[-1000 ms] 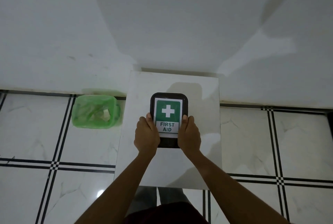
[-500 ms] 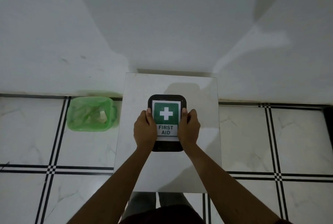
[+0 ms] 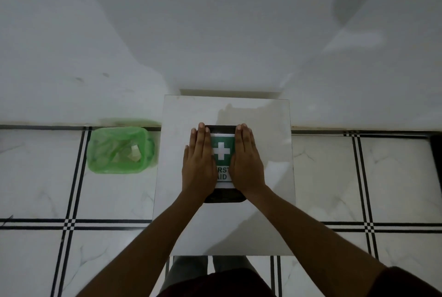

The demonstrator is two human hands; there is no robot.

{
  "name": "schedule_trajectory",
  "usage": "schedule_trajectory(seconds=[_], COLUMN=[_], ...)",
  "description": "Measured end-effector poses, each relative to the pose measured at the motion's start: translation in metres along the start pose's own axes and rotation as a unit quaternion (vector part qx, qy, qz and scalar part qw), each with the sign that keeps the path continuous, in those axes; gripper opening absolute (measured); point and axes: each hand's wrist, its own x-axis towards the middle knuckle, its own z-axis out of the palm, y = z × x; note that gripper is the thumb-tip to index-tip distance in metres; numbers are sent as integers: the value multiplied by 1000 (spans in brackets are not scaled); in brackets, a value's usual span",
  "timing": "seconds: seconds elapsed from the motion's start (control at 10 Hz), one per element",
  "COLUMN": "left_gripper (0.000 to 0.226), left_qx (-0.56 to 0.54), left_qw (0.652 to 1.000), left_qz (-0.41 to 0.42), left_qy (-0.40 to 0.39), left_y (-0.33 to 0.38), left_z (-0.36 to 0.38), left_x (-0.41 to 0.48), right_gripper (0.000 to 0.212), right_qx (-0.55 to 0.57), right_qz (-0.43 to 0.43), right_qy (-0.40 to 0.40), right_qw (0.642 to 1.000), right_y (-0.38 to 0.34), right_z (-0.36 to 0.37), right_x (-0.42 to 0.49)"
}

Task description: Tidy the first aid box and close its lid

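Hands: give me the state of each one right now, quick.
Left hand: open, lying flat on the lid of the first aid box, gripping nothing.
Right hand: open, flat on the same lid, gripping nothing.

Left hand (image 3: 199, 165), right hand (image 3: 247, 162) flat, palms down

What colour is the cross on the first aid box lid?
White, on a green square, seen in the head view: the white cross on the black first aid box.

Bare forearms are seen below a dark maroon short sleeve (image 3: 411, 282) at the near right, with grey trousers (image 3: 186, 270) underneath.
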Motion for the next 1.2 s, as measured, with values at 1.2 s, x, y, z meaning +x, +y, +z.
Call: schedule_trajectory(seconds=[1.2], left_gripper=[54], left_qx=[-14], left_qw=[998], left_qz=[48], left_qy=[29], left_y=[7], left_z=[-44], left_x=[-27], right_gripper=[63], right_qx=[36], right_qz=[16], right_qy=[52], right_qw=[998], right_y=[-21], right_z=[-40], right_x=[-37])
